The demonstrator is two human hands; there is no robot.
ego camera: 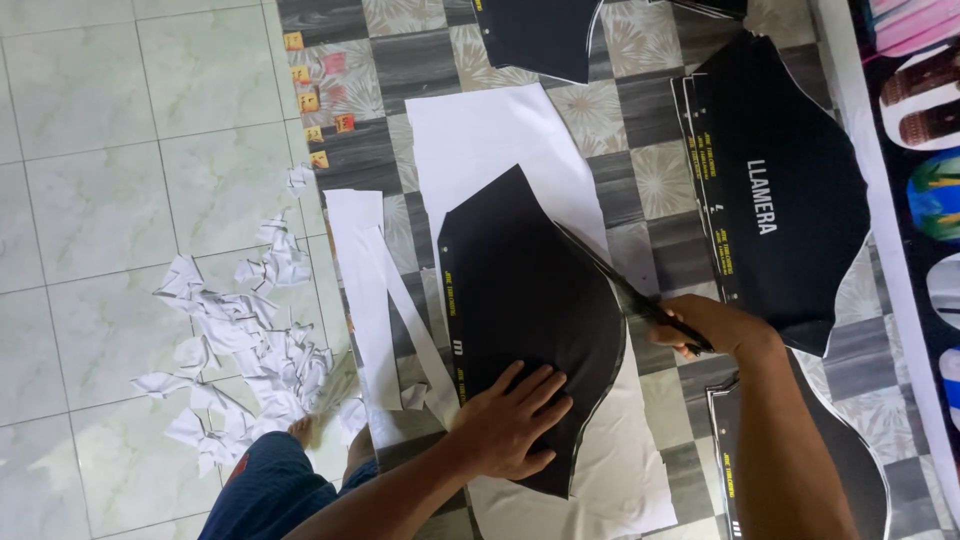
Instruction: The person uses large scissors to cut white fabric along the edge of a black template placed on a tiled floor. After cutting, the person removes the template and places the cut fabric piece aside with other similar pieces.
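A black curved printed panel (520, 300) lies on a white paper sheet (490, 135) spread over a checked patterned table. My left hand (512, 420) rests flat on the panel's near end with its fingers spread, pressing it down. My right hand (712, 328) grips black scissors (622, 285) whose blades run along the panel's right edge, between the black print and the white paper.
A stack of cut black panels (790, 190) lies to the right, another (790, 470) near my right forearm, one more (535, 35) at the top. White paper offcuts (240, 340) litter the tiled floor at left. White strips (365, 290) hang over the table edge.
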